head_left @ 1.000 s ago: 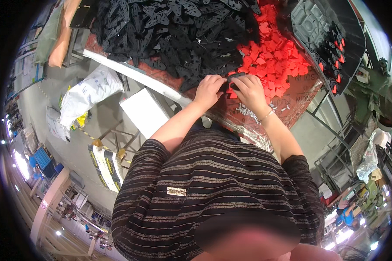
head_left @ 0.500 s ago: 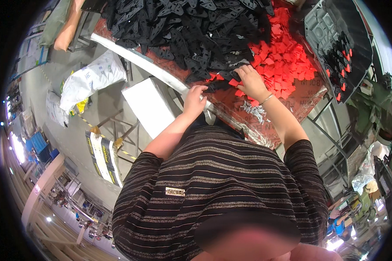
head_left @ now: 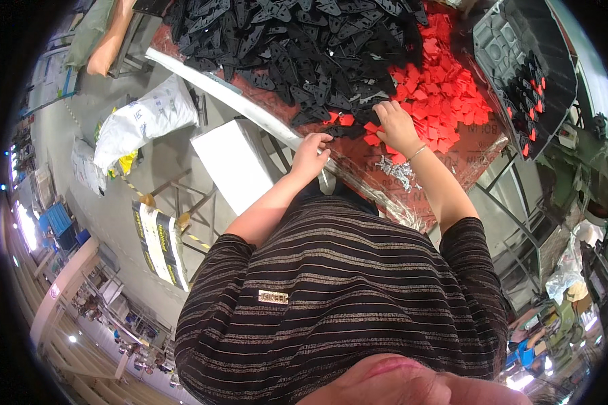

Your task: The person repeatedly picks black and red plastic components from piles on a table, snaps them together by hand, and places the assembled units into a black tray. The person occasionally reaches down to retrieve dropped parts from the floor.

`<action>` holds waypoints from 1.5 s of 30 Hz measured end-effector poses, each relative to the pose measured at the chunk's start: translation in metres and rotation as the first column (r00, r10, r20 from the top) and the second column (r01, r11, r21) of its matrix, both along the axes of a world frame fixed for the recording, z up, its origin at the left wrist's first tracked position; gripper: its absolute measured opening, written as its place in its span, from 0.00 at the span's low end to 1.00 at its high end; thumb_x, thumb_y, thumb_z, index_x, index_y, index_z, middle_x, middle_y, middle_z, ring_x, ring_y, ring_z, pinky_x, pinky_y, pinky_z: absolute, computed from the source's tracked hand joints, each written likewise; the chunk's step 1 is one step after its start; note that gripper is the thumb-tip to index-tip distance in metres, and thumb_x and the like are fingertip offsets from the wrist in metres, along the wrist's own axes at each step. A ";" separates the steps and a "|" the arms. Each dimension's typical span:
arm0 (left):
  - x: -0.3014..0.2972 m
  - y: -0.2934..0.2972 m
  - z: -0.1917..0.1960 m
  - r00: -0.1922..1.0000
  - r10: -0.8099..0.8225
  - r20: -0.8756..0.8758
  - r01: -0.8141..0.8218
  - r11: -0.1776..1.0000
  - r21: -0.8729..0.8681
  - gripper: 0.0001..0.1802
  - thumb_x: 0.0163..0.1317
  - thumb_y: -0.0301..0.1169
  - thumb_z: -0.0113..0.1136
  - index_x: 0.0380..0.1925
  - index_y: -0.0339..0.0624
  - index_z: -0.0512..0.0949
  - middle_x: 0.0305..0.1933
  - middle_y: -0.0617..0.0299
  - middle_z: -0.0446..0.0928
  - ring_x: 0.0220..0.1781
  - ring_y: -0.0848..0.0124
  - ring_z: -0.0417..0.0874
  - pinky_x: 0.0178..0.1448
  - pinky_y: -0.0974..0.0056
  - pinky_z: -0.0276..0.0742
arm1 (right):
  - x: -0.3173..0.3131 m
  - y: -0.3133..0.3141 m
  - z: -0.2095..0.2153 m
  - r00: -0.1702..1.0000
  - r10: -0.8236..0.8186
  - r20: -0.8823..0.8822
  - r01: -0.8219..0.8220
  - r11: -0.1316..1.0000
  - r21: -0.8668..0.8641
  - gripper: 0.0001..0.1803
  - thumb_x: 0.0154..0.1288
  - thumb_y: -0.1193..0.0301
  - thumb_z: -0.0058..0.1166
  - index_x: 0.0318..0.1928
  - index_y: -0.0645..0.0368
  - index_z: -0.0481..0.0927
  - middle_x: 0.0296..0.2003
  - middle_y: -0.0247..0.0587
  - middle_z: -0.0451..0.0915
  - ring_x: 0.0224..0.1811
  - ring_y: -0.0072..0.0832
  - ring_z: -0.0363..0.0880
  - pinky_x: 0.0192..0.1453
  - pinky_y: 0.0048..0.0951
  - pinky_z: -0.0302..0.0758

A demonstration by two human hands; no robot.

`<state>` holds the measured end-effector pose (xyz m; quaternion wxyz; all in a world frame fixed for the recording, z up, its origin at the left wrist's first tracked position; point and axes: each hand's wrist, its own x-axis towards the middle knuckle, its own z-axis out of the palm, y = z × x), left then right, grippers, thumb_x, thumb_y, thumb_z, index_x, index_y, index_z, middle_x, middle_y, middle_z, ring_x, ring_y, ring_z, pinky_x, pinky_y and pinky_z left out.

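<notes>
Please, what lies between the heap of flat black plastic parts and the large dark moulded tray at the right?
In the head view, a heap of small red plastic pieces lies between the black parts and the dark tray.

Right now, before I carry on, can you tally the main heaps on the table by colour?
Black heap: 1
Red heap: 1
Silver heap: 1
Total: 3 heaps. The pieces within each overlap too much to count singly.
</notes>
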<state>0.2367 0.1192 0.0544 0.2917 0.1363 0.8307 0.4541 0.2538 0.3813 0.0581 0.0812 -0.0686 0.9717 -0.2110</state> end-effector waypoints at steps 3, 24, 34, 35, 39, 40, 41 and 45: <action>-0.005 0.010 0.001 0.937 0.010 0.350 -0.071 0.984 0.161 0.24 0.56 0.29 0.60 0.54 0.44 0.68 0.52 0.62 0.71 0.49 0.70 0.75 0.47 0.65 0.73 | -0.001 -0.008 0.016 0.990 -0.140 -0.008 0.137 0.980 -0.142 0.30 0.40 0.70 0.65 0.47 0.60 0.70 0.44 0.45 0.72 0.49 0.42 0.69 0.50 0.37 0.71; -0.024 0.090 0.068 0.296 -0.260 0.919 -0.403 0.839 0.367 0.34 0.59 0.55 0.54 0.59 0.47 0.64 0.52 0.57 0.73 0.52 0.66 0.76 0.49 0.60 0.78 | 0.034 -0.060 0.105 0.803 -0.556 0.217 0.552 0.554 -0.623 0.45 0.59 0.53 0.55 0.66 0.69 0.50 0.65 0.64 0.51 0.70 0.51 0.46 0.71 0.41 0.48; -0.043 0.134 0.088 0.298 -0.325 0.898 -0.356 0.835 0.420 0.16 0.62 0.31 0.56 0.49 0.42 0.70 0.44 0.56 0.77 0.46 0.65 0.80 0.50 0.59 0.78 | 0.072 0.027 0.159 0.891 -0.448 -0.066 0.376 0.813 -0.445 0.38 0.54 0.64 0.59 0.63 0.61 0.58 0.63 0.57 0.56 0.65 0.51 0.56 0.67 0.43 0.58; -0.039 0.143 0.091 0.350 -0.334 0.875 -0.416 0.781 0.465 0.16 0.62 0.30 0.56 0.50 0.42 0.69 0.45 0.56 0.76 0.47 0.64 0.79 0.52 0.58 0.77 | 0.072 0.030 0.158 0.876 -0.480 -0.044 0.402 0.778 -0.482 0.40 0.53 0.63 0.60 0.63 0.61 0.57 0.63 0.57 0.56 0.65 0.51 0.57 0.66 0.42 0.59; -0.029 0.177 0.114 0.528 -0.320 0.787 -0.434 0.695 0.573 0.20 0.61 0.28 0.56 0.53 0.42 0.65 0.49 0.57 0.73 0.52 0.64 0.76 0.57 0.58 0.73 | 0.069 0.032 0.149 0.832 -0.527 0.172 0.490 0.555 -0.672 0.45 0.50 0.68 0.64 0.66 0.59 0.54 0.61 0.50 0.59 0.62 0.40 0.63 0.63 0.37 0.64; -0.031 0.182 0.117 0.518 -0.343 0.784 -0.347 0.753 0.558 0.25 0.60 0.29 0.59 0.55 0.43 0.63 0.52 0.58 0.71 0.52 0.66 0.75 0.55 0.60 0.74 | 0.067 0.033 0.147 0.833 -0.535 0.145 0.464 0.529 -0.711 0.45 0.49 0.68 0.64 0.65 0.61 0.54 0.60 0.52 0.59 0.63 0.41 0.62 0.64 0.38 0.63; -0.033 0.185 0.122 0.559 -0.364 0.746 -0.230 0.796 0.560 0.26 0.61 0.34 0.58 0.57 0.43 0.63 0.53 0.56 0.71 0.54 0.66 0.76 0.55 0.60 0.75 | 0.065 0.035 0.145 0.834 -0.539 0.120 0.433 0.503 -0.748 0.45 0.49 0.68 0.63 0.65 0.63 0.53 0.60 0.54 0.60 0.64 0.43 0.61 0.65 0.39 0.63; -0.049 0.196 0.126 0.339 -0.507 0.793 -0.065 0.828 0.557 0.28 0.59 0.38 0.60 0.57 0.40 0.64 0.51 0.53 0.74 0.52 0.64 0.78 0.54 0.60 0.78 | 0.069 0.067 0.170 0.852 -0.473 -0.225 0.271 0.766 -0.583 0.39 0.49 0.74 0.56 0.64 0.59 0.59 0.63 0.52 0.57 0.63 0.46 0.62 0.65 0.42 0.63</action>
